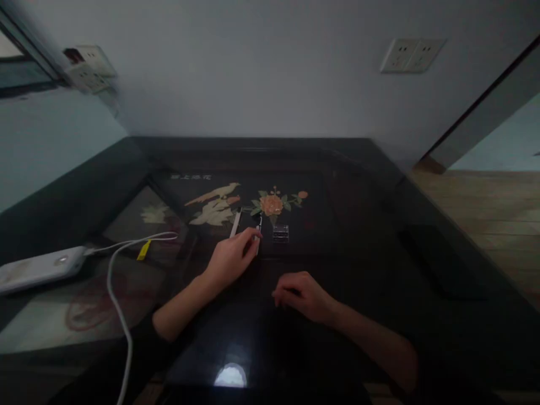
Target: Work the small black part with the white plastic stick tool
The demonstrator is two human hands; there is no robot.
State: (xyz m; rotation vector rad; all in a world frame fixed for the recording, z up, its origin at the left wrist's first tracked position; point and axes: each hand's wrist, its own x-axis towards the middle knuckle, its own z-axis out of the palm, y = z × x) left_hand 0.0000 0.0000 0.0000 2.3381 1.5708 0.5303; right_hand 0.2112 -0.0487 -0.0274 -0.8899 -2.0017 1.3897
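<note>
My left hand (233, 256) reaches forward over a dark glossy table (363, 264) and pinches a thin white pen-like tool (258, 235) between its fingertips. A second slim white stick (235, 222) lies just beyond the hand. A small clear ribbed case (280, 233) sits to the right of the tool. My right hand (302, 295) rests nearer to me on the table, fingers curled under, with nothing visible in it. A bird and flower picture (236, 205) shows under the table's glass.
A white power bank (40, 267) lies at the left edge, with a white cable (115, 292) and a yellow tag (143, 250) running toward me. Wall sockets (411, 54) sit on the back wall. Wooden floor (493, 214) lies to the right.
</note>
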